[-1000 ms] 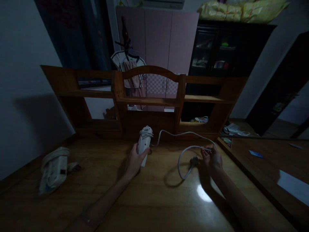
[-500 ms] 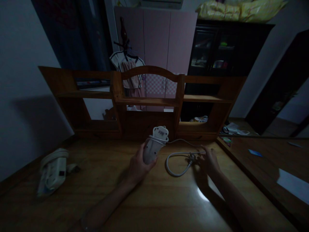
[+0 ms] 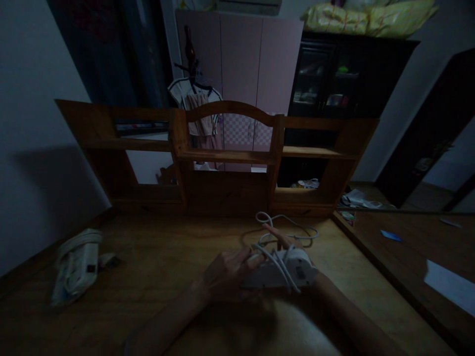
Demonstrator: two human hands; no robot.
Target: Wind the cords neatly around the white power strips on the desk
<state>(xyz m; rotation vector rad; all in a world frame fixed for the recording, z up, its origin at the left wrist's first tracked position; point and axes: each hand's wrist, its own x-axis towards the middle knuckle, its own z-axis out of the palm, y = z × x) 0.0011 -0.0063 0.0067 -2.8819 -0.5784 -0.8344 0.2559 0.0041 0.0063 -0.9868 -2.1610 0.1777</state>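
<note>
A white power strip (image 3: 293, 269) lies sideways just above the wooden desk (image 3: 156, 257), with several turns of its white cord (image 3: 276, 262) across it. My left hand (image 3: 226, 274) grips its left end, fingers wrapped round it. My right hand (image 3: 282, 240) is mostly hidden behind the strip; a couple of its fingers reach out over the cord loops (image 3: 285, 227) lying further back. The light is dim, so the right hand's grip stays unclear.
A second white power strip with its cord wound round it (image 3: 76, 264) lies at the desk's left. A wooden shelf unit (image 3: 226, 155) stands along the back edge. A lower wooden surface with papers (image 3: 445, 284) adjoins on the right.
My left hand has swung the power strip from upright down to lying sideways and moved it right and nearer. More cord is wound on it. My right hand has come in behind it.
</note>
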